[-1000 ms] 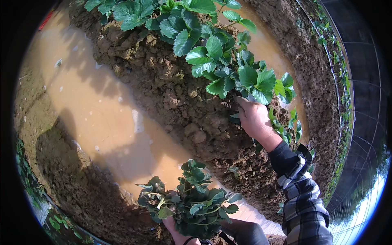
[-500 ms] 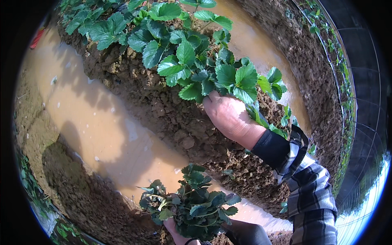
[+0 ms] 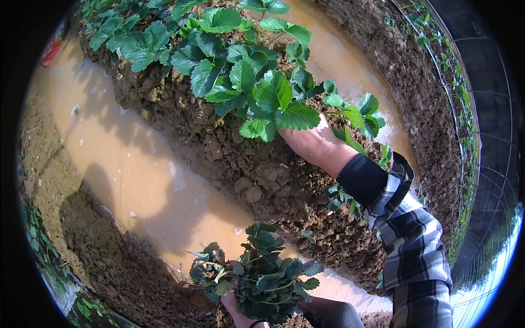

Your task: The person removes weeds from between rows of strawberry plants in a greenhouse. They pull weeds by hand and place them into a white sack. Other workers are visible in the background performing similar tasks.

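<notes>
My right hand (image 3: 313, 143) reaches into a leafy green strawberry plant (image 3: 273, 93) on the soil ridge. Leaves cover its fingers, so I cannot see whether they grip a stem. At the bottom, my left hand (image 3: 231, 304) is closed around a bunch of strawberry leaves (image 3: 262, 279), darker and limper than those on the ridge. Pale stems stick out of the bunch on its left side. Most of the left hand's fingers are hidden behind the foliage.
Muddy water fills a furrow (image 3: 147, 175) left of the ridge (image 3: 240, 169) and another furrow (image 3: 350, 60) beyond it. A red object (image 3: 52, 52) lies at the far left. Along the right runs a soil bank (image 3: 432, 126) with small plants, beside dark wire-lined sheeting (image 3: 495, 109).
My right hand has shifted slightly right and pushed deeper under the leaves, which have tilted and now cover more of it. The left hand and its bunch have barely moved.
</notes>
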The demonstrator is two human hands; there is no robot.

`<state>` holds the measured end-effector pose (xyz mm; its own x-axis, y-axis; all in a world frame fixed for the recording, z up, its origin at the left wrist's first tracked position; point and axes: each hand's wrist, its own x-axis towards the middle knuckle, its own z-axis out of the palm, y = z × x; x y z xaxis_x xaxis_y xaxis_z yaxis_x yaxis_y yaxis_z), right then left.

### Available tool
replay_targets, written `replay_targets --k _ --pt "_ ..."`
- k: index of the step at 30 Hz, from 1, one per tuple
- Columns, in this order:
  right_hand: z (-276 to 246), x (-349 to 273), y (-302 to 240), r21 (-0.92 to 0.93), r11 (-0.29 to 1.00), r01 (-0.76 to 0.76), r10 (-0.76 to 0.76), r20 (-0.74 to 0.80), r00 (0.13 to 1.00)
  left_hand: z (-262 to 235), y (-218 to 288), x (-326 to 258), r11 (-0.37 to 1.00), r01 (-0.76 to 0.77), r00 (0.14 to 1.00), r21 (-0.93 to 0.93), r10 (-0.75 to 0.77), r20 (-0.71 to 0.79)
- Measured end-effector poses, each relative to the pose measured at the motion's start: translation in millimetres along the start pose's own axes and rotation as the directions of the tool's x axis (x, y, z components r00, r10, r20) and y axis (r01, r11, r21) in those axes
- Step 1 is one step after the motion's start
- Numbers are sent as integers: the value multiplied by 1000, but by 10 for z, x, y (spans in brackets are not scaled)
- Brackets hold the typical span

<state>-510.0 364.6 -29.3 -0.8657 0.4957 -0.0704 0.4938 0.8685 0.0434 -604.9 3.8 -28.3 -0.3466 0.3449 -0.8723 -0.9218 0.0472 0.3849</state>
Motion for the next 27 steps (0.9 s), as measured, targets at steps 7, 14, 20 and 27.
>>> replay_targets --k 7,14,20,27 --pt "-24 71 -132 -163 979 -120 148 166 975 -125 -25 37 997 -37 999 74 39 -21" --pt "114 32 -101 -165 967 -194 201 24 979 -249 -26 82 1000 24 999 -5 -24 -23" --pt "142 -223 -174 -122 946 -301 308 47 950 -349 -12 121 976 -37 998 216 48 -47" --pt "332 -263 -146 -311 905 -291 254 -153 955 -328 -14 87 999 -12 999 38 13 -40"
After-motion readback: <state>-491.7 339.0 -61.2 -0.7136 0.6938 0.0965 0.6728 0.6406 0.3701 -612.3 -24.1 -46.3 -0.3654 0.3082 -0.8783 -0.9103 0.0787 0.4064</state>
